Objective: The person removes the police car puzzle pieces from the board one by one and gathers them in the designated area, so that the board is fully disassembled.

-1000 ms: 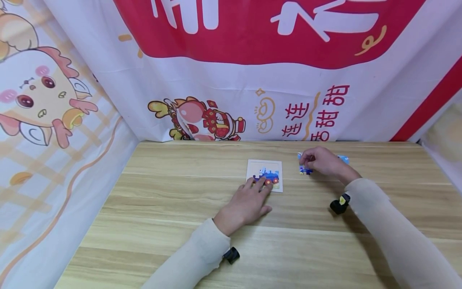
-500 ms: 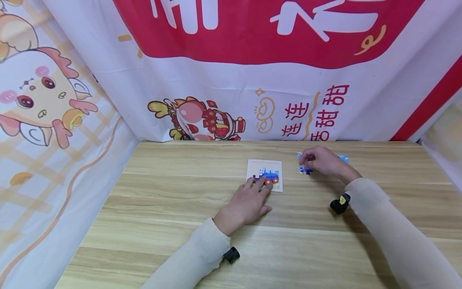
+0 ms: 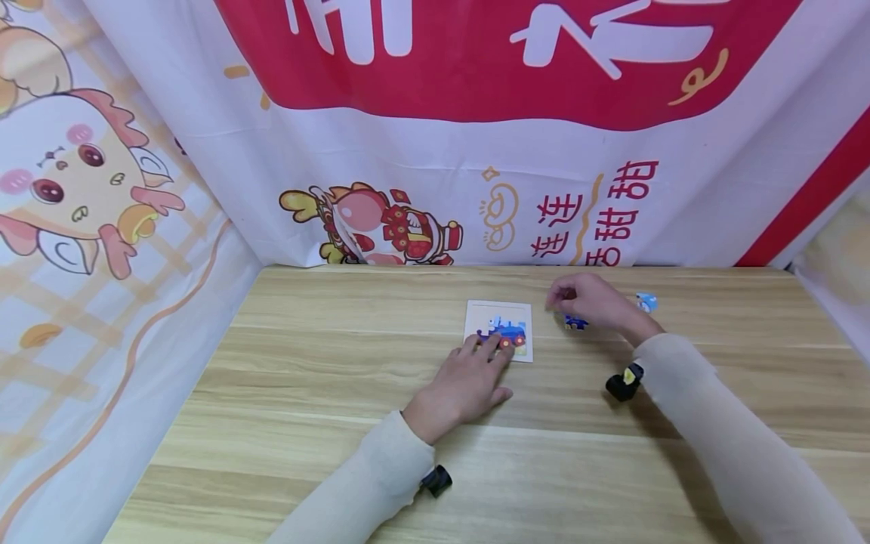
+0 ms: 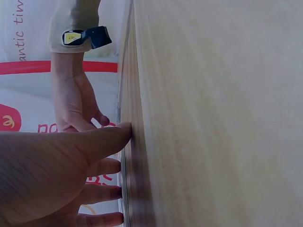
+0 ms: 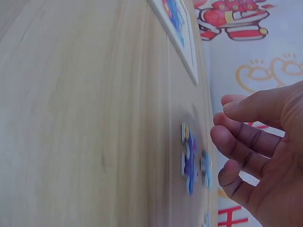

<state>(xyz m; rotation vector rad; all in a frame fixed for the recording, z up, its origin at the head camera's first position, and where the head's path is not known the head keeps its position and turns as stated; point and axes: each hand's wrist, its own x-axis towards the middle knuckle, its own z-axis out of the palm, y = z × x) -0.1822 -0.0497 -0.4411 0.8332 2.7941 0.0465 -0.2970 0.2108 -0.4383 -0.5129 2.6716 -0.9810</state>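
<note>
Two pale sleeves (image 3: 363, 487) reached in over a wood-grain worktop (image 3: 292, 378), a small black device (image 3: 623, 385) at each wrist. The person's hands were well apart. The left hand (image 3: 465, 384) lay with fingers loosely spread, their tips resting on the near part of a white-rimmed puzzle board (image 3: 479, 315), where a blue vehicle (image 3: 508, 332) with red wheels showed, partly covered. To the board's right, the right hand (image 3: 593, 299) hung above the worktop, fingers bent and thumb close to them; from where I stood, I could not tell whether they pinched anything. Beneath it lay a dark blue puzzle piece (image 3: 576, 323), with a light blue piece (image 5: 207, 169) just behind. A blue-and-white piece (image 3: 646, 303) lay farther right, beyond the wrist. Past the worktop's far edge hung a white cloth (image 3: 421, 151) bearing a red panel (image 3: 435, 83), red lettering and a cartoon figure (image 3: 381, 224).
</note>
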